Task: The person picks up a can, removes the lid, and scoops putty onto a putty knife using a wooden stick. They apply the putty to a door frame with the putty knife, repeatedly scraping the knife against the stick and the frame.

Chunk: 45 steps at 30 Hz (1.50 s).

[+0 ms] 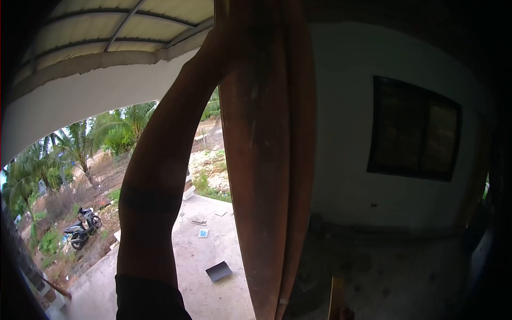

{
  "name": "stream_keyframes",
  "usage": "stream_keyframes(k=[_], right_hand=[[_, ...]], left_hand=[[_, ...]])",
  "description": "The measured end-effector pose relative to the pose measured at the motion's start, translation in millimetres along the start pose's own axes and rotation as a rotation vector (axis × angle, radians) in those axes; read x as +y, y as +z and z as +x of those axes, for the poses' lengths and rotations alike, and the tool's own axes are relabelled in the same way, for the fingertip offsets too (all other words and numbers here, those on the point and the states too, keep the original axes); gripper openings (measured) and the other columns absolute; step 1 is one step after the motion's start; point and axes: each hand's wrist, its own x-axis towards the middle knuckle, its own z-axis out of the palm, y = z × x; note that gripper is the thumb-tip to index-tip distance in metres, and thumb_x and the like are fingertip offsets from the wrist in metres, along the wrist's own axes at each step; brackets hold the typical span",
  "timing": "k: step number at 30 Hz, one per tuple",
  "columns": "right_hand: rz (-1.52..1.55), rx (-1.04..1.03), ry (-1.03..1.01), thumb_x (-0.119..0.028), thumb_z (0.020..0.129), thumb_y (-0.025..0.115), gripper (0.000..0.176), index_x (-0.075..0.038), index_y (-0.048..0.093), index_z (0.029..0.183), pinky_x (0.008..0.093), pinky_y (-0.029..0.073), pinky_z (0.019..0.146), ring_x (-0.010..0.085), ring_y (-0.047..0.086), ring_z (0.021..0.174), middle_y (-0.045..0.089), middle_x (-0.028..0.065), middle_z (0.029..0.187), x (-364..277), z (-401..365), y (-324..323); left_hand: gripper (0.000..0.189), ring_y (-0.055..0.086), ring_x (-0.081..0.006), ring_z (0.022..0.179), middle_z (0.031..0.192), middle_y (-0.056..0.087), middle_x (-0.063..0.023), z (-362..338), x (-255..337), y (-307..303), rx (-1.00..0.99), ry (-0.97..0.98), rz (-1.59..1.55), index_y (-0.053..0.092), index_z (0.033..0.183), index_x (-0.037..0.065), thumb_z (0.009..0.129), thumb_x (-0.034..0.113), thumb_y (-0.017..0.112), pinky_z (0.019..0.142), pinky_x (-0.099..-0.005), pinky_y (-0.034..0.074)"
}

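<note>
A tall brown wooden door frame [261,160] stands upright in the middle of the head view. My left arm stretches up to it, and my left hand [234,45] is against its upper part in deep shadow; its fingers cannot be made out. Low down on the right of the frame, a narrow yellowish strip [335,298] points upward at the bottom edge of the view. My right hand [346,313] is closed at its lower end, mostly cut off and very dark.
On the pale concrete floor [197,256] outside lie a dark rectangular piece [219,271] and a small blue-and-white packet [204,233]. A motorbike [81,228] is parked beyond. Inside the dim room, a dark-framed window [415,129] is set in the wall.
</note>
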Motion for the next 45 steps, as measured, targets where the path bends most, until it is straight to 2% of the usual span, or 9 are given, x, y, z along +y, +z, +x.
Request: stream_keyframes(k=[4,10,16,18,22,26,34,37,45], right_hand=[[0.028,0.037,-0.003,-0.042,0.097,0.049,0.039,-0.010,0.054,0.076,0.0270,0.032,0.053,0.0078,0.039,0.061,0.044,-0.0061,0.066,-19,-2,-1],[0.058,-0.100,0.032,-0.042,0.097,0.050,0.038,-0.010,0.055,0.076,0.0272,0.033,0.053,0.0084,0.041,0.060,0.044,-0.0055,0.064,-50,-9,-18],[0.051,-0.052,-0.027,-0.041,0.097,0.049,0.038,-0.011,0.051,0.074,0.0280,0.031,0.053,0.0085,0.038,0.062,0.041,-0.0055,0.067,-11,-5,-20],[0.018,-0.062,0.009,-0.040,0.097,0.049,0.037,-0.011,0.051,0.075,0.0280,0.032,0.054,0.0087,0.037,0.064,0.042,-0.0053,0.068,15,-5,-33],[-0.001,-0.017,0.064,-0.038,0.097,0.048,0.035,-0.010,0.049,0.074,0.0284,0.032,0.055,0.0093,0.037,0.065,0.042,-0.0053,0.070,-15,-8,-15],[-0.043,0.018,0.041,-0.037,0.097,0.048,0.035,-0.009,0.049,0.075,0.0292,0.032,0.055,0.0099,0.038,0.065,0.042,-0.0046,0.069,-10,0,-12],[0.111,-0.099,0.128,-0.034,0.098,0.047,0.037,-0.003,0.051,0.078,0.0325,0.037,0.058,0.0125,0.044,0.067,0.047,-0.0003,0.070,-1,2,-1],[0.107,-0.103,0.132,-0.030,0.096,0.047,0.033,-0.002,0.057,0.082,0.0310,0.041,0.063,0.0111,0.049,0.070,0.054,0.0020,0.071,1,-12,-3],[-0.099,-0.191,-0.050,-0.033,0.098,0.045,0.037,0.000,0.055,0.084,0.0315,0.037,0.062,0.0111,0.043,0.070,0.050,0.0019,0.072,-26,-16,5]], left_hand=[[0.043,0.058,-0.0268,0.111,0.120,0.062,-0.0072,-91,84,11,0.121,-0.039,-0.188,0.064,0.120,0.015,0.080,-0.002,0.055,0.090,-0.0389,0.052],[0.041,0.058,-0.0321,0.110,0.120,0.059,-0.0136,-205,161,-19,-0.272,-0.046,-0.379,0.063,0.118,0.006,0.077,0.001,0.058,0.094,-0.0401,0.049],[0.068,0.059,-0.0291,0.112,0.122,0.061,-0.0151,-34,12,-32,0.045,0.031,-0.115,0.060,0.123,0.009,0.068,-0.022,0.034,0.099,-0.0384,0.046],[0.034,0.059,-0.0306,0.110,0.123,0.060,-0.0156,26,-13,-47,-0.047,-0.060,-0.206,0.059,0.123,0.005,0.090,0.004,0.051,0.097,-0.0392,0.047],[0.051,0.058,-0.0303,0.113,0.118,0.063,-0.0184,40,30,-81,-0.399,-0.233,-0.104,0.061,0.122,0.007,0.078,-0.013,0.043,0.097,-0.0383,0.047],[0.045,0.063,-0.0250,0.103,0.119,0.063,-0.0100,-55,28,-24,-0.186,0.135,-0.111,0.063,0.121,0.017,0.089,-0.008,0.043,0.091,-0.0362,0.052],[0.031,0.058,-0.0325,0.110,0.117,0.061,-0.0109,-324,210,22,-0.145,-0.275,-0.252,0.067,0.111,0.009,0.080,0.006,0.063,0.094,-0.0418,0.050],[0.032,0.059,-0.0315,0.109,0.114,0.062,-0.0110,-346,219,-3,-0.368,-0.192,-0.438,0.067,0.110,0.008,0.078,0.005,0.062,0.094,-0.0416,0.050],[0.052,0.060,-0.0299,0.106,0.113,0.063,-0.0145,-105,70,-39,-0.020,-0.040,-0.229,0.063,0.117,0.011,0.072,-0.011,0.051,0.088,-0.0403,0.051]])
